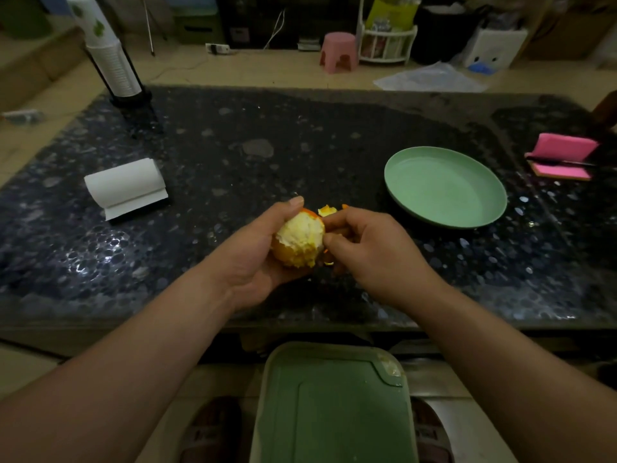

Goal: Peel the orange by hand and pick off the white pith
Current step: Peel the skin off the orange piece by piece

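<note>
While the dark speckled table (233, 145) spreads out before you, the green bin lid (334, 412) sits below its near edge and the green plate (444, 187) lies to the right. Your left hand (263, 259) cups the half-peeled orange (300, 240) over the table's front, fingers curled round it. Your right hand (374, 248) pinches a scrap of peel (329, 210) just beside the fruit.

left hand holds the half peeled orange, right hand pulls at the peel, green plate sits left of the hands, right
Not quite. The head view shows the green plate to the right of the hands, not the left. The rest stands: the left hand holds the half-peeled orange and the right hand pulls at the peel.
</note>
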The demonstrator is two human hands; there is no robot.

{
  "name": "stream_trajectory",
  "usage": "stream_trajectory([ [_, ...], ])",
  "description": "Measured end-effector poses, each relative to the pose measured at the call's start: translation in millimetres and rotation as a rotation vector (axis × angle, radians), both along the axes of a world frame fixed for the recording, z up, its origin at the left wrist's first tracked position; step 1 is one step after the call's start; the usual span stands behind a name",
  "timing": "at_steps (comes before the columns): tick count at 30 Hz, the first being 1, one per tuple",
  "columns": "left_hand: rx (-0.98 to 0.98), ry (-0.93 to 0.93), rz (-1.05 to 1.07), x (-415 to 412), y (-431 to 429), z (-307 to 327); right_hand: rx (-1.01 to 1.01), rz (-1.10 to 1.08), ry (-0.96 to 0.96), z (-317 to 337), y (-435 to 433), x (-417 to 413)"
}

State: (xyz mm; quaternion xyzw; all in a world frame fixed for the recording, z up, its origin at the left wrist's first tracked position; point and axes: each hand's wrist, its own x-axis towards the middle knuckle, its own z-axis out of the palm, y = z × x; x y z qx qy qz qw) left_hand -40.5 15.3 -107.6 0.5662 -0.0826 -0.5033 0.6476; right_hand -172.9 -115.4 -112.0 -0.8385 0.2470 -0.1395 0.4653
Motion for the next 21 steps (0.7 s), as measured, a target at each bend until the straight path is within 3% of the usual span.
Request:
stream_trajectory([
  [3,0.053,-0.074,-0.014,0.4,-0.1,2.5,-0.021,0.018,-0.005,0.6,0.1,0.0],
  [13,0.057,-0.023,-0.045,4.3,3.0,6.9,0.107,0.134,0.011,8.1,0.1,0.2],
  [21,0.12,-0.081,-0.088,3.4,2.8,3.8,-0.038,0.194,0.124,3.2,5.3,2.5],
])
